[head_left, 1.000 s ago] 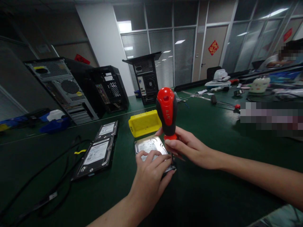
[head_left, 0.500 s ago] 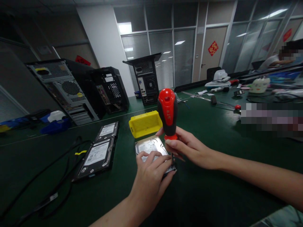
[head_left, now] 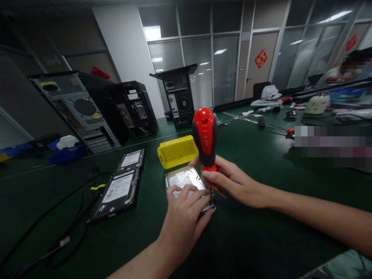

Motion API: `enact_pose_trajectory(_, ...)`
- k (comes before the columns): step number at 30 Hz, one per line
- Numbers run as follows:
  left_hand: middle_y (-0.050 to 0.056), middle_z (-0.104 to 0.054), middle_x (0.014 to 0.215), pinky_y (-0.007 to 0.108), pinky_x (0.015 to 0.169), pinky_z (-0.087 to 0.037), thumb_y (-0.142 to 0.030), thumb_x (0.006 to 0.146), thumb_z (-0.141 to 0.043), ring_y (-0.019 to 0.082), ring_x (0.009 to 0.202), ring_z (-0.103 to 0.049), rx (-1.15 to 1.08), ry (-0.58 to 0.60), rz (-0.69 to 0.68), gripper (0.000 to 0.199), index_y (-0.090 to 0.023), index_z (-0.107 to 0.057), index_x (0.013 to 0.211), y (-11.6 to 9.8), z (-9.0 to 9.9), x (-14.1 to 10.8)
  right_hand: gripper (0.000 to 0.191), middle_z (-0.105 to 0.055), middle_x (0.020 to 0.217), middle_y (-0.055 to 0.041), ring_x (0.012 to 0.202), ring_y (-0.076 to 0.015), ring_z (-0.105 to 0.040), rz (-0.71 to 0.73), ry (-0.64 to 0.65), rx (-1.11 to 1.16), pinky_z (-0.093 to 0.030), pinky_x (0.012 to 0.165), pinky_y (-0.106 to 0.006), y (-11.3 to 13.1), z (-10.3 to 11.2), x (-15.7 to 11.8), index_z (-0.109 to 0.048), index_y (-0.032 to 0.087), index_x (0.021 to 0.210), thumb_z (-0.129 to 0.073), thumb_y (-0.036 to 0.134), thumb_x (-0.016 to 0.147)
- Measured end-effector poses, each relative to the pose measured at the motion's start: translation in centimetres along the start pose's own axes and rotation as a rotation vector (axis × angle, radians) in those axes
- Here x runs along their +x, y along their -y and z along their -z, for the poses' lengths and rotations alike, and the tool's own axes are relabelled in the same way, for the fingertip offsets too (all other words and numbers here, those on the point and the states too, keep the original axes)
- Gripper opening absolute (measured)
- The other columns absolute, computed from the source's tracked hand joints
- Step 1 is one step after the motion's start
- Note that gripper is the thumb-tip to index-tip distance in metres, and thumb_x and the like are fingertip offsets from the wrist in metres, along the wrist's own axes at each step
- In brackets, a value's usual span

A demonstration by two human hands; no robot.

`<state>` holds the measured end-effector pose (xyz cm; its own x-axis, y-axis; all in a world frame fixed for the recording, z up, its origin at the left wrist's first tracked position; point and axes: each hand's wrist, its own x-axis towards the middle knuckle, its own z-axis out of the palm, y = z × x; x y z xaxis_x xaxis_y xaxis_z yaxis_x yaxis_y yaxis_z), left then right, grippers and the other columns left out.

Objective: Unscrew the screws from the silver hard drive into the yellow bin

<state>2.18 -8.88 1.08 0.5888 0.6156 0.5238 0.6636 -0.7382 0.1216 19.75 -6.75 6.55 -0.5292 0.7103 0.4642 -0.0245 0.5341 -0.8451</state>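
A silver hard drive [head_left: 181,177] lies label-up on the green table, partly covered by my left hand [head_left: 186,209]. That hand's fingers curl over the drive and its thumb grips the near right edge. In my right hand [head_left: 235,182] is a red and black screwdriver [head_left: 205,135], pinched at the collar below the handle. The screwdriver stands upright, its shaft pointing down at the drive's near right corner. My fingers hide where the tip meets the drive. Just behind the drive sits a yellow plastic bin [head_left: 177,153].
Two more hard drives [head_left: 120,188] lie to the left, beside black cables [head_left: 78,209]. Computer cases [head_left: 87,112] stand at the back left, and another case [head_left: 180,97] at the back middle. Assorted items and a white cap [head_left: 270,93] crowd the back right. A person [head_left: 334,73] sits far right.
The view has shifted very slightly. Both hands, the screwdriver and the hard drive keep nearly the same pose.
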Motion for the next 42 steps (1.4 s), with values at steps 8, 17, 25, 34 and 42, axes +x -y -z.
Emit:
enact_pose_trajectory(8, 0.0, -0.071, 0.109, 0.046, 0.087, -0.024, -0.026, 0.091, -0.057, 0.023, 0.097, -0.058, -0.024, 0.006, 0.01, 0.016, -0.026, -0.064, 0.105, 0.1, 0.01, -0.12, 0.018, -0.049, 0.076, 0.0025, 0.057, -0.0047, -0.041, -0.007, 0.005, 0.094, -0.037, 0.05, -0.017, -0.27, -0.03, 0.08, -0.051, 0.015, 0.108, -0.05, 0.025, 0.093)
enact_pose_trajectory(17, -0.001, -0.071, 0.11, 0.046, 0.088, -0.024, -0.024, 0.091, -0.058, 0.023, 0.099, -0.058, -0.033, 0.018, 0.015, 0.017, -0.026, -0.063, 0.107, -0.05, 0.11, -0.06, 0.026, -0.048, 0.082, 0.0017, 0.063, -0.0048, -0.044, -0.006, 0.03, 0.071, -0.04, 0.056, -0.016, -0.12, 0.08, -0.01, -0.048, 0.015, 0.117, -0.049, 0.027, 0.094)
enact_pose_trajectory(25, -0.002, -0.072, 0.103, 0.044, 0.085, -0.023, -0.022, 0.089, -0.059, 0.022, 0.095, -0.058, -0.064, -0.007, 0.012, 0.013, -0.025, -0.064, 0.101, -0.16, 0.21, 0.18, 0.026, -0.044, 0.074, 0.0027, 0.058, -0.0046, -0.042, -0.062, 0.064, 0.072, -0.038, 0.049, -0.015, -0.1, 0.3, 0.0, -0.049, 0.013, 0.114, -0.045, 0.032, 0.096)
enact_pose_trajectory(34, -0.003, -0.071, 0.108, 0.043, 0.087, -0.021, -0.023, 0.09, -0.059, 0.023, 0.098, -0.058, -0.071, -0.019, 0.01, 0.013, -0.026, -0.063, 0.101, 0.07, -0.15, 0.07, 0.018, -0.047, 0.071, 0.0047, 0.053, -0.0028, -0.042, -0.089, 0.066, 0.209, -0.036, 0.045, -0.013, -0.16, -0.08, 0.23, -0.047, 0.013, 0.102, -0.055, 0.024, 0.09)
enact_pose_trajectory(42, -0.004, -0.071, 0.107, 0.043, 0.088, -0.021, -0.023, 0.09, -0.059, 0.023, 0.099, -0.057, -0.071, -0.014, 0.005, 0.013, -0.027, -0.063, 0.102, 0.04, -0.06, -0.08, 0.017, -0.048, 0.071, 0.0044, 0.053, -0.003, -0.044, -0.08, 0.058, 0.161, -0.038, 0.045, -0.013, -0.16, 0.01, 0.32, -0.047, 0.014, 0.101, -0.054, 0.026, 0.09)
